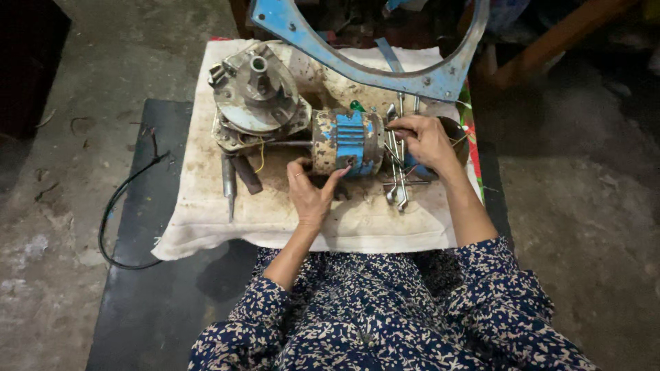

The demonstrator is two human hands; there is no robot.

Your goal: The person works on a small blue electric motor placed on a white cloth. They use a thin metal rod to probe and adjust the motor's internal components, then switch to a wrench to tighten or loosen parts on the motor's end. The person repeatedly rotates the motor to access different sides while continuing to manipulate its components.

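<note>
Bare concrete floor (pixel 137 41) surrounded the work area, with a dark mat (pixel 148 275) laid on it and a stained white cloth (pixel 206 220) spread over the mat.

On the cloth lay a small electric motor (pixel 347 143), its housing rusty with blue ribs, resting on its side with the shaft pointing away from my right fingers. My left hand (pixel 311 194) rested against the near side of the motor, fingers curled loosely with the fingertips touching its lower edge; I could not tell whether they gripped it. My right hand (pixel 427 141) was at the motor's right end, fingers bent and closed on the chrome wrenches (pixel 397 172) lying crosswise there.

Beyond my left fingers, at the far end of the shaft, sat a round grey gear housing (pixel 256 96). Just left of my left thumb lay a metal punch (pixel 229 184) and a dark cylindrical handle (pixel 246 174). Above my right fingers arched a blue metal frame (pixel 385 69). A black cable (pixel 120 199) trailed off the mat, well apart from both hands.
</note>
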